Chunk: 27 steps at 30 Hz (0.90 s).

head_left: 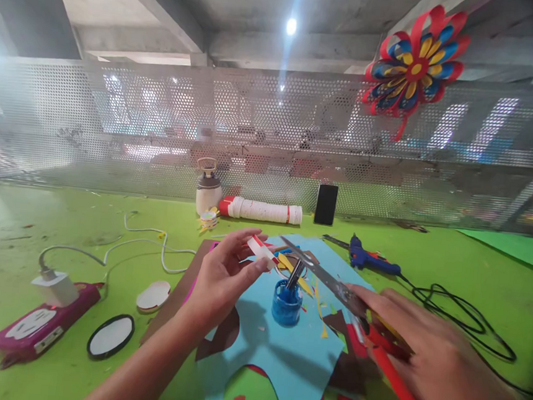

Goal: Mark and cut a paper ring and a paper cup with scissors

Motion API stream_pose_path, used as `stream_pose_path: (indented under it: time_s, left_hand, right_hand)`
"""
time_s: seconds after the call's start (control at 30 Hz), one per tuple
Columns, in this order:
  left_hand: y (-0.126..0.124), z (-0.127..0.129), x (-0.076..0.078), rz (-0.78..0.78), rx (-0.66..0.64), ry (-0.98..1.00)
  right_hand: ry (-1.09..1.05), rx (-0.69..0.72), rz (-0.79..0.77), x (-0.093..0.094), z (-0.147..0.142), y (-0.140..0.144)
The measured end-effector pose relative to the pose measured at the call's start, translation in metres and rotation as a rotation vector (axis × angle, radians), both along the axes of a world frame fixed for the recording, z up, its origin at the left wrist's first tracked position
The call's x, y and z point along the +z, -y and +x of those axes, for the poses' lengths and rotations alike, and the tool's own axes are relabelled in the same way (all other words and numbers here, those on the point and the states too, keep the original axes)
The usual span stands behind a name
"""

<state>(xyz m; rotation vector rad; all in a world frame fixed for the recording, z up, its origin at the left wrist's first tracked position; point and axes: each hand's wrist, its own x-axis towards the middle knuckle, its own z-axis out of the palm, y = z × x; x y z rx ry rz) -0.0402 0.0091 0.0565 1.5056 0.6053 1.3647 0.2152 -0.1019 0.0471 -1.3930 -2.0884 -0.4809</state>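
Observation:
Between its thumb and fingers, my left hand pinches a small white paper piece with red edges. My right hand grips a pair of scissors by the red handles, and the blades point up and left, close to the paper piece. Below the blades stands a blue paint jar with a dark-handled brush in it. Yellow paper strips lie around the jar. Under all this spreads a light blue paper sheet with a curved cut-out at its near edge.
A blue glue gun with a black cord lies right. Left are a purple power strip with a white charger, a black-rimmed disc and a white disc. Behind stand a spray bottle, a white roll and a phone.

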Motion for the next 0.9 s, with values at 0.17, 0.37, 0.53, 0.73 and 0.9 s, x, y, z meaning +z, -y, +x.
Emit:
stream_pose_path:
  time_s: [0.17, 0.37, 0.53, 0.73, 0.9]
  left_hand:
    - [-0.001, 0.000, -0.001, -0.022, -0.001, 0.046]
    - [-0.001, -0.001, 0.001, -0.095, -0.078, 0.138]
    - [0.000, 0.000, 0.003, -0.153, -0.134, 0.186]
    - [0.002, -0.002, 0.005, -0.236, -0.227, 0.272]
    - [0.004, -0.005, 0.009, -0.330, -0.316, 0.259]
  right_hand:
    - [-0.085, 0.006, -0.088, -0.004, 0.002, 0.003]
    - [-0.137, -0.019, -0.202, -0.011, 0.004, 0.003]
    - [-0.165, -0.026, -0.190, -0.011, 0.006, -0.001]
    - [-0.167, 0.035, -0.212, -0.006, 0.004, -0.004]
    - [-0.086, 0.039, -0.117, -0.009, 0.005, -0.009]
